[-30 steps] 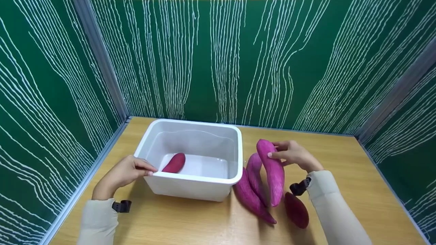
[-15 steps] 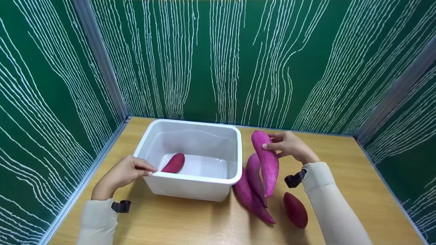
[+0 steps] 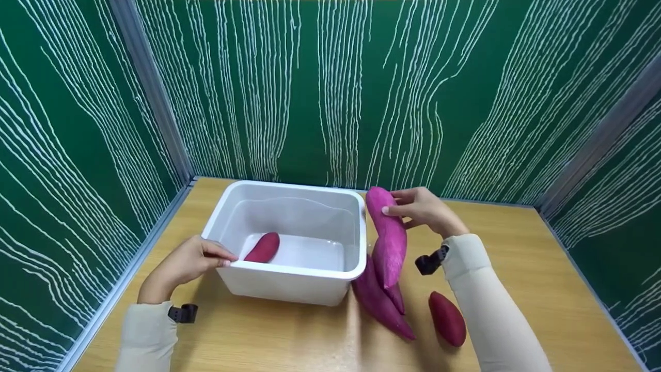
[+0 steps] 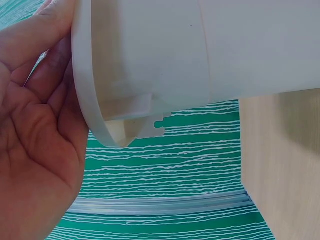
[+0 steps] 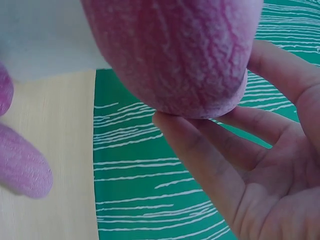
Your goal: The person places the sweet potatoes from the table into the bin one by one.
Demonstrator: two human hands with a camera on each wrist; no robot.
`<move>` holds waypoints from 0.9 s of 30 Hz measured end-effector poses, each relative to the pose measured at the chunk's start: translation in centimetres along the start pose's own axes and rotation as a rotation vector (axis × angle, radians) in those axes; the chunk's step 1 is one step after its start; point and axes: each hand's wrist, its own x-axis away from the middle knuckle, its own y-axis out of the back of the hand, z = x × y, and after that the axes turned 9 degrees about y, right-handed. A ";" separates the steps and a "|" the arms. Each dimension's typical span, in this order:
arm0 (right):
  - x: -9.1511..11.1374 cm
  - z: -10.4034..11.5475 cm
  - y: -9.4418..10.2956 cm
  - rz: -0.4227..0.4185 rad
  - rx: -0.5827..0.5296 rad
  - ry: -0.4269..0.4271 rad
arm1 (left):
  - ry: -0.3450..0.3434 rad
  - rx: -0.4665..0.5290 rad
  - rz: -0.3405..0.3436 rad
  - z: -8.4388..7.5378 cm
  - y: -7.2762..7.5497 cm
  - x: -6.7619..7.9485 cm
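Pinched near one end, a long purple sweet potato [image 3: 388, 237] is in my right hand [image 3: 426, 212], just right of the tub [image 3: 289, 287]; whether they touch, I can't tell. And my left hand [image 3: 188, 263] pinches the tub's near-left rim! Inside the tub, one short red sweet potato [image 3: 264, 248]. Right of the tub, two more purple ones [image 3: 378, 306], with another red one [image 3: 447, 319] farther right and nearer me.

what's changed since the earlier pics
The right hand has carried the long purple vegetable left and up in the head view, toward the white bin. Nothing was newly gripped or let go. The left hand stays on the bin, and the dark red vegetable inside stays put.
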 end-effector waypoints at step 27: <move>-2.9 2.9 -3.2 -0.070 -0.085 -0.007 | 0.014 -0.004 -0.001 0.2 0.0 -0.3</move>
